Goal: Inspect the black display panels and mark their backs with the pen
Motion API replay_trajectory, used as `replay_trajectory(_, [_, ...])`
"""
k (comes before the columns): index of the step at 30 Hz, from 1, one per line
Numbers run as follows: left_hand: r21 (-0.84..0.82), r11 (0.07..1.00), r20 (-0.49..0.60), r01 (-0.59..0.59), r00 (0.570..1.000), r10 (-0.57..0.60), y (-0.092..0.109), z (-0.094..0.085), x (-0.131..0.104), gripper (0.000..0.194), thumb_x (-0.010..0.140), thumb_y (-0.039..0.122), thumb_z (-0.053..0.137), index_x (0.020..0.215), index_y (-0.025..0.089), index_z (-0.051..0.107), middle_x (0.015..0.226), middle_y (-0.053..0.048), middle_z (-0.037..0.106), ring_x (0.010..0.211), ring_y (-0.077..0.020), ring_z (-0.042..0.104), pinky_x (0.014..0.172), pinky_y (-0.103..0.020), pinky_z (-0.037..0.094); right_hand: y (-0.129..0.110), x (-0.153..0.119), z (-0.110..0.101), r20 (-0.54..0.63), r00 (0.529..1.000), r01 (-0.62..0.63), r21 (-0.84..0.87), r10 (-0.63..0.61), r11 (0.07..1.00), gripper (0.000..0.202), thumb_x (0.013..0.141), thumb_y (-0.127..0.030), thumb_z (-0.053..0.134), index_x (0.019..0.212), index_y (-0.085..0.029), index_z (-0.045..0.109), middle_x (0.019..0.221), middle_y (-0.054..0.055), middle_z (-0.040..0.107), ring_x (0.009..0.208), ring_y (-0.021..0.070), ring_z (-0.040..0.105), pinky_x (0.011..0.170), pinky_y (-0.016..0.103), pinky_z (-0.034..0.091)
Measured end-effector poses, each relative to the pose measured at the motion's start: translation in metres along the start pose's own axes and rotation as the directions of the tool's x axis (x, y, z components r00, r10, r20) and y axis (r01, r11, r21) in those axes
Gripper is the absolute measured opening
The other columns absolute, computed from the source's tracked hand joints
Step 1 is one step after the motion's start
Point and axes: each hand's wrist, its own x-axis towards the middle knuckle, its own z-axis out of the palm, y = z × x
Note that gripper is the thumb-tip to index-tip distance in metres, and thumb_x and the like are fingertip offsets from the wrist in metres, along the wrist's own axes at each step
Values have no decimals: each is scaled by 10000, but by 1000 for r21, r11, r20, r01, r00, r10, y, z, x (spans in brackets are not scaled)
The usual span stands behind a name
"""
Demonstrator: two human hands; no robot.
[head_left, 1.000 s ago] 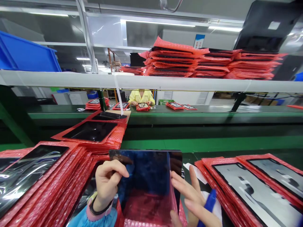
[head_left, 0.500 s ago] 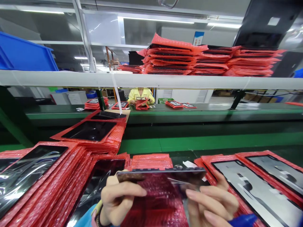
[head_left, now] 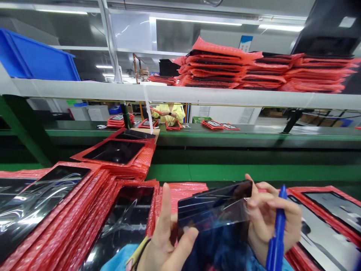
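Observation:
A glossy black screen panel (head_left: 214, 241) is tilted up between my hands, with a clear film (head_left: 225, 214) over part of its face. My left hand (head_left: 166, 241) holds its left edge, thumb on the face and index finger pointing up. At the upper right corner my right hand (head_left: 267, 214) grips the panel; whether its fingertips pinch the film too, I cannot tell. A blue pen (head_left: 278, 233) is tucked between the fingers of that same hand.
Black screens lie on red bubble bags (head_left: 93, 210) stacked at left. Grey-backed panels (head_left: 332, 241) rest on red bags at right. A shelf (head_left: 175, 90) overhead carries red-wrapped stacks (head_left: 217, 67) and a blue bin (head_left: 39, 56). Across the line sits a person in yellow (head_left: 172, 111).
The panel has turned from its edge and reddish reflecting face to a dark film-covered face. My left index finger has lifted, and my right hand with the pen has risen.

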Motion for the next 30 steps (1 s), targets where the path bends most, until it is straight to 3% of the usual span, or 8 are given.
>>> replay_trajectory(4, [-1,997,77,80,994,-80,8,6,-1,1005,830,233,657,1543,312,-46,872,-45,726,622,-165,651,592,-259,552,12,4,0,77,980,-191,138,182,972,261,738,-119,738,900,-251,583,628,-31,586,934,233,592,931,611,506])
replay_trajectory(9, [40,996,165,79,983,-84,-1,7,-12,1071,734,272,756,1550,339,66,1082,-97,723,791,-245,703,604,-306,580,22,2,2,120,930,-366,216,347,905,226,747,-146,723,876,-265,579,655,-33,530,991,209,574,984,619,476])
replay_trajectory(15, [8,997,162,79,984,-79,0,6,-9,1007,776,326,726,1550,355,83,1085,-77,734,833,-268,719,669,-346,608,28,0,1,138,908,-418,231,396,879,227,743,-156,731,868,-264,576,671,-35,542,1008,203,561,1034,637,417])
replay_trajectory(21, [-19,998,255,59,966,-52,1,6,2,852,784,352,728,1517,295,297,1128,-137,704,915,-285,707,767,-354,594,23,0,4,131,873,-488,249,470,837,229,737,-168,737,861,-262,569,699,-31,549,1037,221,552,1015,613,431])
replay_trajectory(26, [-144,986,370,85,929,-25,7,3,18,760,899,317,602,1534,205,201,1020,-118,716,822,-217,706,849,-357,558,18,4,5,112,847,-531,223,520,817,235,713,-171,758,843,-257,582,655,-38,550,986,231,564,1030,588,386])
replay_trajectory(30, [-205,967,366,152,928,-68,13,3,22,773,925,277,582,1545,272,119,1126,-93,703,937,-220,697,880,-340,535,12,7,2,73,814,-580,126,576,805,244,692,-185,783,828,-254,593,684,-45,582,980,213,586,1118,498,255])
